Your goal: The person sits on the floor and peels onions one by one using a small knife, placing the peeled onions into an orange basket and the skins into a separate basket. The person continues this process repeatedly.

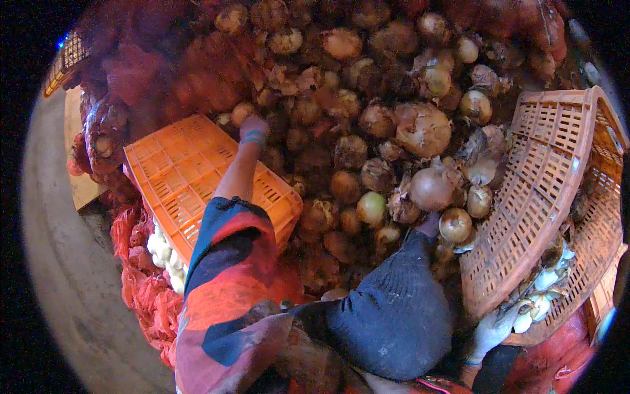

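My left hand, with a teal band at the wrist, reaches past a tilted orange plastic crate. Its fingertips are at a brown onion; dim light hides whether they grip it. From a dark blue sleeve, what looks like my right hand shows only in part. A yellow-brown onion lies close beside it, and a large pale onion sits just beyond. Its fingers are hidden among the onions. A broad heap of unpeeled onions with loose dry skins spreads before me.
A worn orange basket leans on the right, with another basket behind it. There a white-gloved hand, seemingly another person's, touches pale onion pieces. White peeled bulbs show at the left crate's edge. Red mesh borders the concrete floor.
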The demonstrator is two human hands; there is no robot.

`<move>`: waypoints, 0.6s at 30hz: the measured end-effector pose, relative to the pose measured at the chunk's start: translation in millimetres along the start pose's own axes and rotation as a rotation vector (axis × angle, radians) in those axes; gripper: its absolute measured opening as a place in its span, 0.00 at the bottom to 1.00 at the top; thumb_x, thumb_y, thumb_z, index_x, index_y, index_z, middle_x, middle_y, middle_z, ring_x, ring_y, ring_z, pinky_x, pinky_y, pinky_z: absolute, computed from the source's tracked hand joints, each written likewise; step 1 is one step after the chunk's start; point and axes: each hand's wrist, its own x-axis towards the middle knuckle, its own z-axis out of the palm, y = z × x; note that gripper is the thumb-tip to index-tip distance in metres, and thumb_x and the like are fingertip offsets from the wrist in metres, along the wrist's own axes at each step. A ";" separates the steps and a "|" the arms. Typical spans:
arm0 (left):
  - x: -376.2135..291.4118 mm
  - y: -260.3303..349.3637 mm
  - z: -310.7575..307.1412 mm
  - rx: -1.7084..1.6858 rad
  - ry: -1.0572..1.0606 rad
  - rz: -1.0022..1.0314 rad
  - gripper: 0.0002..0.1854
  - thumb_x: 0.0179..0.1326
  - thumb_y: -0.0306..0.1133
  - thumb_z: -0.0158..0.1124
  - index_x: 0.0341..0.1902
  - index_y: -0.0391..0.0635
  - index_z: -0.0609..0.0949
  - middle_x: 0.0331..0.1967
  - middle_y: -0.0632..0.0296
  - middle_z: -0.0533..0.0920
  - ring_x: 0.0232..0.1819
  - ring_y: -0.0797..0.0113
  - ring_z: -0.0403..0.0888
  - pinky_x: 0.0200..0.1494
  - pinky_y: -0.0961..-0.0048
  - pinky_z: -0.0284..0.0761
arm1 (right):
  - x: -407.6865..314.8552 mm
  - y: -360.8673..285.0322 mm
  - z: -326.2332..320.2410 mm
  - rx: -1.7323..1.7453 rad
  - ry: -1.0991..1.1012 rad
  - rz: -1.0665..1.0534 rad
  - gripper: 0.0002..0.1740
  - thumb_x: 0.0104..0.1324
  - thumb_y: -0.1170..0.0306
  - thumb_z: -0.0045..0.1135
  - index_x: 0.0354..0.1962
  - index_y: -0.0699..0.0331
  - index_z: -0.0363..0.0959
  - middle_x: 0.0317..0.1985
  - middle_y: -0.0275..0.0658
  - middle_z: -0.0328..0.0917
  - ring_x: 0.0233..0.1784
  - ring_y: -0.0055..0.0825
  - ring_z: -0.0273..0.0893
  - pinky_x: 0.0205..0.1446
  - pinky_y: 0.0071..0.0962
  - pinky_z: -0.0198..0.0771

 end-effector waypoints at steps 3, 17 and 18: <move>-1.6 57.0 4.4 -0.018 0.057 -0.056 0.22 0.67 0.41 0.56 0.53 0.36 0.84 0.56 0.41 0.84 0.61 0.47 0.82 0.62 0.54 0.78 | -6.0 -6.0 0.3 -0.140 0.035 -0.038 0.30 0.67 0.77 0.53 0.66 0.81 0.64 0.67 0.65 0.69 0.71 0.59 0.67 0.75 0.44 0.62; -2.4 55.8 6.6 -0.297 -0.041 -0.071 0.26 0.63 0.41 0.61 0.61 0.38 0.79 0.58 0.42 0.82 0.60 0.45 0.81 0.61 0.55 0.77 | 0.9 -13.4 2.6 0.108 -0.014 0.085 0.35 0.66 0.77 0.53 0.69 0.82 0.59 0.68 0.64 0.67 0.71 0.54 0.68 0.74 0.41 0.64; -17.2 55.6 11.2 -0.313 -0.039 -0.083 0.27 0.63 0.42 0.61 0.62 0.38 0.79 0.58 0.42 0.82 0.59 0.45 0.81 0.60 0.55 0.77 | 5.1 -13.7 3.3 0.124 -0.039 0.083 0.36 0.64 0.78 0.54 0.69 0.82 0.58 0.68 0.63 0.66 0.71 0.54 0.67 0.75 0.42 0.63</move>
